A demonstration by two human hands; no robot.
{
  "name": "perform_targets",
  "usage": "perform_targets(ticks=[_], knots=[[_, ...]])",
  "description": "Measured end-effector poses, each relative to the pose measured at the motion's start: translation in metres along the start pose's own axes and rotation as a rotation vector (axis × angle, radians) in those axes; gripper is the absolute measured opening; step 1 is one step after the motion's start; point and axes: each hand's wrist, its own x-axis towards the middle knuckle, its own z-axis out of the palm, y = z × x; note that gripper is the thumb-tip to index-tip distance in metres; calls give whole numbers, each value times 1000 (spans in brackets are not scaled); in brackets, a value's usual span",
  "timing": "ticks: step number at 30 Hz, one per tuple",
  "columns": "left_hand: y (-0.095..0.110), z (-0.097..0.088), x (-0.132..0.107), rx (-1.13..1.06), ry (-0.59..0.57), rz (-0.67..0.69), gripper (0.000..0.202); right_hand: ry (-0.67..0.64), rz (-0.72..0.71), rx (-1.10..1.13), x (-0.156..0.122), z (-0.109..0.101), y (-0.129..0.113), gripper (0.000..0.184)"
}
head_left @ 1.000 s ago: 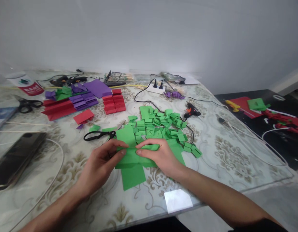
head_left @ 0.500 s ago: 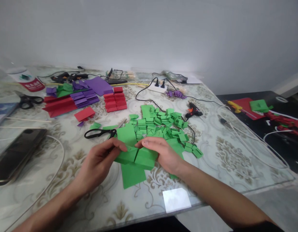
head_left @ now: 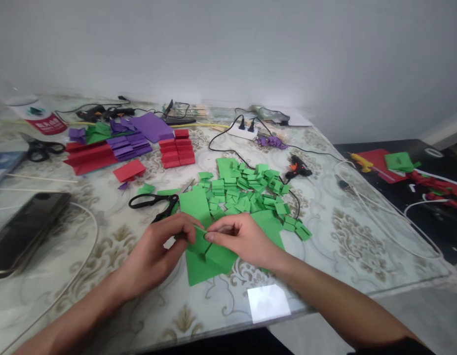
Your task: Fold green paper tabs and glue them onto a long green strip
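Observation:
A folded piece of green paper [head_left: 197, 242] is pinched between both hands at the front middle of the table. My left hand [head_left: 160, 251] grips its left side with thumb and bent fingers. At its upper edge, the fingertips of my right hand [head_left: 243, 239] are closed on the paper, close to the left fingertips. Below lies a flat green sheet [head_left: 201, 271], partly covered by the held paper. Just beyond the hands is another green sheet [head_left: 194, 201]. Black-handled scissors [head_left: 154, 202] rest behind my left hand, and a heap of small folded green paper pieces [head_left: 247, 187] spreads behind my right.
Folded red paper [head_left: 176, 152] and purple paper [head_left: 128, 147] lie at the back left, near a bottle [head_left: 43, 118]. A phone [head_left: 24, 231] is at the left. A black glue gun [head_left: 298, 169] and a power strip [head_left: 242, 131] with cables stand at the back right.
My right hand has moved left along the green paper, bringing its fingertips near my left hand's. The paper's right part has dropped lower, toward the sheet beneath.

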Motion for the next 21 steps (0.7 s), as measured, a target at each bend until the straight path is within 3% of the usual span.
perform_targets(ticks=[3, 6, 8, 21], knots=[[-2, 2, -2, -105, 74, -84, 3, 70, -94, -130, -3, 3, 2, 14], [-6, 5, -1, -107, 161, -167, 21, 114, -166, -224, -5, 6, 4, 12], [-7, 7, 2, -22, 182, -210, 21, 131, -187, -240, -6, 7, 5, 12], [-3, 6, 7, 82, 233, -226, 22, 56, -64, -50, -2, 5, 5, 14]])
